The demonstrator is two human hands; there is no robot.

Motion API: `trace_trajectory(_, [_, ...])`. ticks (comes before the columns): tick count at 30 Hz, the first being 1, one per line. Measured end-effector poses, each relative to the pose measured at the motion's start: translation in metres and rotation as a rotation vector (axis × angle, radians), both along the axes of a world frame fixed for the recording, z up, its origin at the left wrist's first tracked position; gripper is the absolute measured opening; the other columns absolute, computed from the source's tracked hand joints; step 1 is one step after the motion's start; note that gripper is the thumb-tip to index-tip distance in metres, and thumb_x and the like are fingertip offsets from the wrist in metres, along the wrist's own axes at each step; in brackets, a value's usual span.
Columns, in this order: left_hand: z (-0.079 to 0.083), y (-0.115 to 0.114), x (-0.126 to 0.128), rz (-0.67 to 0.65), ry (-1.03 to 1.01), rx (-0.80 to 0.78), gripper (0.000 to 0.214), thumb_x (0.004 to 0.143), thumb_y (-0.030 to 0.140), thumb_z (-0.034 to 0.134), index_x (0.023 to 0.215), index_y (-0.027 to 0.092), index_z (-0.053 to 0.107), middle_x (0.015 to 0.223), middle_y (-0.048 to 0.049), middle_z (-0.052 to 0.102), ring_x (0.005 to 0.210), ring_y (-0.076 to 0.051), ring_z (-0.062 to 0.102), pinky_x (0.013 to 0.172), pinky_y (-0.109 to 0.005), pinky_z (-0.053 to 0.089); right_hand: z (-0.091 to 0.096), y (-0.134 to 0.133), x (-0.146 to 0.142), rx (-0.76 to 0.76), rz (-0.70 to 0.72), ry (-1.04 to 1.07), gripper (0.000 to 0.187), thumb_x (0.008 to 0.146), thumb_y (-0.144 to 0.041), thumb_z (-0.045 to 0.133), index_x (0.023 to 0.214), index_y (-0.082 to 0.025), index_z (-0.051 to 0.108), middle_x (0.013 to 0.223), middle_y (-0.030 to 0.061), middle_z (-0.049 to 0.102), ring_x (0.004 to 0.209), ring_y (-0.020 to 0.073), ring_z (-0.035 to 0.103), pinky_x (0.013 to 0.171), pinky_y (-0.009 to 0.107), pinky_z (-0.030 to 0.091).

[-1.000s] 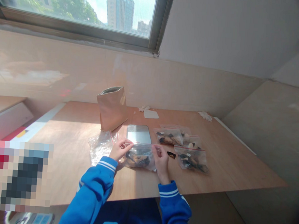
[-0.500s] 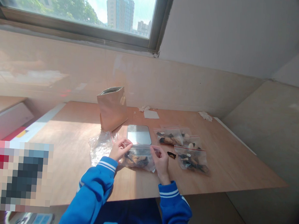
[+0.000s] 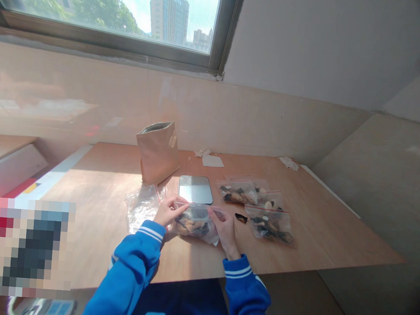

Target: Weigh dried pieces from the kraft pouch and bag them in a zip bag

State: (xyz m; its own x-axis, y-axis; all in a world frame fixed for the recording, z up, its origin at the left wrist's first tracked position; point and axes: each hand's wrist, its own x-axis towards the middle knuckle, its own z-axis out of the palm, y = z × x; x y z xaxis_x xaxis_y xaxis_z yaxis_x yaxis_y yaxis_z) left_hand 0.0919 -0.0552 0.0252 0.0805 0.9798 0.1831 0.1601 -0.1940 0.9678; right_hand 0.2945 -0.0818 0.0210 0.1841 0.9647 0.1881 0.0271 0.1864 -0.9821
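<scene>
A clear zip bag [image 3: 193, 226] with dark and tan dried pieces in it lies on the table in front of me. My left hand [image 3: 169, 211] pinches the left part of its top edge. At the right part of that edge, my right hand [image 3: 226, 225] grips the bag between thumb and fingers. Just beyond the bag is a flat silver scale [image 3: 195, 189] with nothing on its plate. Crumpled empty clear bags [image 3: 142, 206] lie beside my left hand. To the right of my right hand sits one loose dark dried piece [image 3: 240, 218].
Filled zip bags [image 3: 270, 226] lie on the right of the wooden table [image 3: 320, 232], several together. A brown paper pouch [image 3: 157, 151] stands open-topped behind the scale. A white paper [image 3: 213, 161] and crumpled scraps [image 3: 288, 163] lie near the wall.
Both hands have shifted slightly toward each other along the bag's top edge, the right one moving a little left. The bag stays in place between them.
</scene>
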Motion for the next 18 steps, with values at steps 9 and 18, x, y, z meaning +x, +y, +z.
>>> trace_trajectory(9, [-0.0059, 0.0019, -0.0018, -0.013, 0.011, -0.002, 0.026, 0.074, 0.042, 0.069, 0.078, 0.017, 0.07, 0.083, -0.0061, 0.069, 0.072, -0.016, 0.062, 0.062, -0.026, 0.05, 0.0016, -0.0001, -0.003, -0.001, -0.022, 0.038, 0.03, 0.068, -0.046, 0.077, 0.075, -0.017, 0.074, 0.075, 0.0073, 0.074, 0.071, 0.0218, 0.07, 0.067, 0.033, 0.057])
trace_trajectory(18, [-0.0071, 0.0012, -0.0014, -0.013, 0.007, -0.007, 0.027, 0.073, 0.043, 0.07, 0.078, 0.016, 0.068, 0.081, -0.005, 0.068, 0.072, -0.015, 0.061, 0.062, -0.025, 0.048, 0.0012, -0.0005, -0.0017, -0.005, -0.018, 0.017, 0.029, 0.071, -0.044, 0.077, 0.077, -0.016, 0.074, 0.078, 0.0077, 0.075, 0.075, 0.0226, 0.07, 0.07, 0.034, 0.058])
